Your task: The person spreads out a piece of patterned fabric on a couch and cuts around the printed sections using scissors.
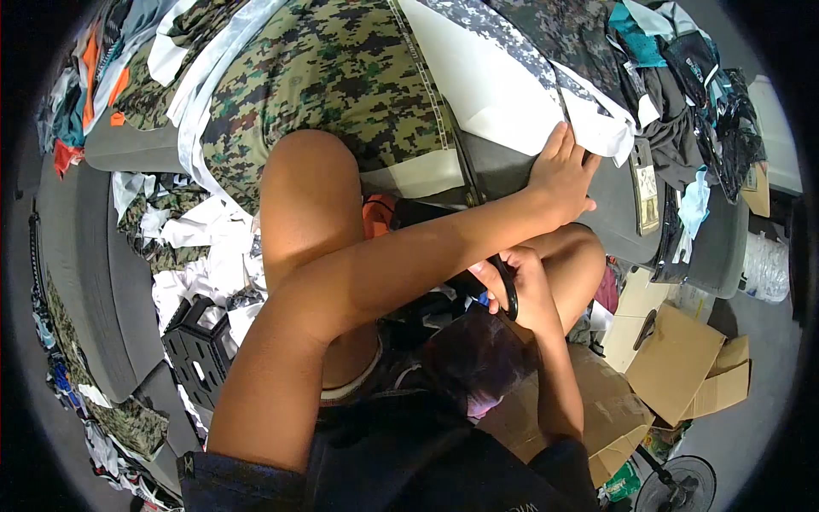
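Observation:
My left hand reaches across my body to the right, fingers spread. Its fingertips touch the lower edge of a white sheet of fabric with grey camouflage print along one side. Below that arm, my right hand is closed around the black handle of a pair of scissors; my left forearm hides much of the tool. Green camouflage fabric lies beside the white piece, with a printed strip along its edge. Both rest on a grey padded surface.
Fabric scraps and a black plastic crate are at the left. On the right lie a light blue mask, dark clothes and a cardboard box. A fan stands at lower right.

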`<state>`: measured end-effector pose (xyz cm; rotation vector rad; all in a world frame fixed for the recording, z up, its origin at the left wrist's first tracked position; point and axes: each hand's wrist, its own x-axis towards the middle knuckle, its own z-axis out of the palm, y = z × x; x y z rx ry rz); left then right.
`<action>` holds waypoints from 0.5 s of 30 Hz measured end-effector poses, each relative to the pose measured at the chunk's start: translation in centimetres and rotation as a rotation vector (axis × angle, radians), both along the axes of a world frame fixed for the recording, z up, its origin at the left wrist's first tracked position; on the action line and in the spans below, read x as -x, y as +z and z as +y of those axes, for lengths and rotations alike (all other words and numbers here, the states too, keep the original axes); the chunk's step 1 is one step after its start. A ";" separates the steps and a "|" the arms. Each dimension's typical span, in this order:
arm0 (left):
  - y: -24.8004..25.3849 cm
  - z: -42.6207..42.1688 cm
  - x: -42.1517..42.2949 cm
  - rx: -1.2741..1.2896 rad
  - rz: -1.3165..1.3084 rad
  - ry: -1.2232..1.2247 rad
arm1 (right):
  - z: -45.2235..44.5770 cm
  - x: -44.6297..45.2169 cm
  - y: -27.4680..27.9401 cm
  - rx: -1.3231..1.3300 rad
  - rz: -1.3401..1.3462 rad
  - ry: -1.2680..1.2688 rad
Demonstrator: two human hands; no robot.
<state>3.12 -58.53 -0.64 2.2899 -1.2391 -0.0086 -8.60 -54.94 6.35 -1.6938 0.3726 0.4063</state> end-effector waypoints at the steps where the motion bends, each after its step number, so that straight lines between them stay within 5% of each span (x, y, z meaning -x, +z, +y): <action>1: -0.1 0.0 0.0 0.000 0.002 0.000 | 0.0 0.0 0.1 0.003 0.004 0.004; 15: -0.8 -0.3 -0.1 0.107 0.037 -0.005 | 0.3 -0.1 0.4 0.045 0.019 -0.012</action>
